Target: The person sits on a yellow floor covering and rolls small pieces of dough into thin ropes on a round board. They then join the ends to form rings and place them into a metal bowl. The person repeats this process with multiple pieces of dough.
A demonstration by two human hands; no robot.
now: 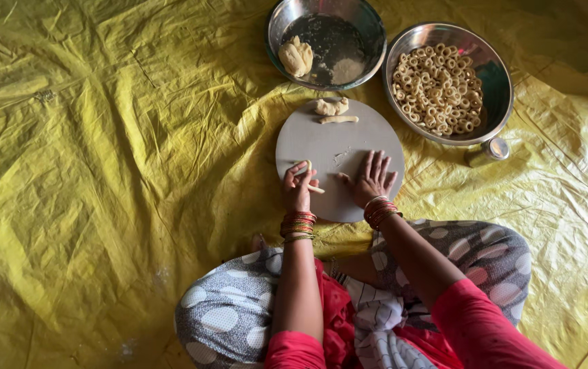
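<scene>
A round grey board [308, 137] lies on a yellow sheet in front of my crossed legs. My left hand [298, 187] pinches a thin rolled strip of dough [315, 188] at the board's near left edge. My right hand [372, 178] rests flat on the board, fingers spread, palm down. Two small dough pieces [333, 109] lie at the board's far edge. Both wrists carry red and gold bangles.
A steel bowl [369, 27] with a lump of dough [296, 56] and some flour stands beyond the board. To its right a larger steel bowl [499, 89] holds several small dough rings [436, 89]. A small steel cup [489, 150] sits beside it. The crinkled yellow sheet [103, 171] covers the floor.
</scene>
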